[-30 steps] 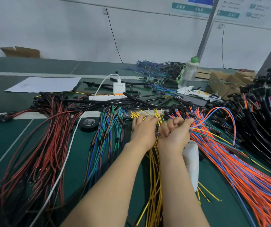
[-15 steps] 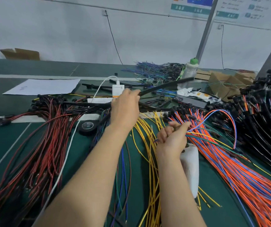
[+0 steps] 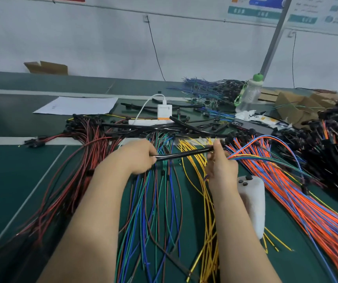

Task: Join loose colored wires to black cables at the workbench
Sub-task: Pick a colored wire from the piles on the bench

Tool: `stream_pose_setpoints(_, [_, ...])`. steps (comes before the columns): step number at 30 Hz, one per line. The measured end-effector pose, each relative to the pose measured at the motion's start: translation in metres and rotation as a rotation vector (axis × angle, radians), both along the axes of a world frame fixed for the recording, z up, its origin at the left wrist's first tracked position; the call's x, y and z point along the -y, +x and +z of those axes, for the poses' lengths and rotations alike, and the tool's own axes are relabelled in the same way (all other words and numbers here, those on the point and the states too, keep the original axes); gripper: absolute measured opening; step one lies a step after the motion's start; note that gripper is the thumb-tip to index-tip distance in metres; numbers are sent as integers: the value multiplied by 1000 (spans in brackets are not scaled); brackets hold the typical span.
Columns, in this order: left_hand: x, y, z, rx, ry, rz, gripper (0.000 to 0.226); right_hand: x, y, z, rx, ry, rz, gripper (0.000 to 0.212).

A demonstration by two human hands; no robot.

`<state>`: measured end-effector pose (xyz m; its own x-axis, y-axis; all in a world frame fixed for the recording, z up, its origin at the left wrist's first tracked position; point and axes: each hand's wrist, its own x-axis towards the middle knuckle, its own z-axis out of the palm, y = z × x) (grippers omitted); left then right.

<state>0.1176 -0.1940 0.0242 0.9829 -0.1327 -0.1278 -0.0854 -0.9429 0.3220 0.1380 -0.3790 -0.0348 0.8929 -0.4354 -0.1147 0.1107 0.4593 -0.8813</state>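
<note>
Wire-strewn green workbench [image 3: 13,176]

I am reaching both forearms forward, my left hand [image 3: 135,158] fisting closed around one end, my right hand [image 3: 221,166] pinching the other between thumb and fingers.

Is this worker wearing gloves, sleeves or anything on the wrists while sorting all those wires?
No. The left hand and right hand are both bare, with no gloves. Both forearms are uncovered as far as the picture shows, so no sleeve edge is in view. No watch, strap, ring or bracelet shows on either wrist or on the fingers that can be seen.
</note>
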Motion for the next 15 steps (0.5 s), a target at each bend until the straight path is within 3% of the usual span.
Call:
stream_pose_setpoints(2, [6, -4, 0, 310, -30, 171, 21, -3, 1, -2, -14, -45, -35, 33])
stream_pose_setpoints(4, [21, -10, 1, 686, -333, 191, 15, -3, 2, -3, -10, -54, -66, 31])
stream_pose_setpoints(5, [30, -12, 1, 725, -511, 146, 10, -3, 2, -4, -8, -43, -73, 29])
stream_pose_setpoints(6, [40, -12, 0, 644, -632, 93, 14, -3, 3, -4, -6, -26, -74, 29])
stream_pose_setpoints(10, [71, -2, -24, 135, -749, 53, 43, -5, 4, -6, -7, 25, -18, 35])
stream_pose_setpoints(13, [85, 6, -45, -35, -1229, 193, 31, -9, 5, -6, -55, 26, 66, 37])
stream_pose_setpoints(15, [87, 10, -56, -51, -1438, 232, 22, -12, 5, -6, -82, 25, 132, 36])
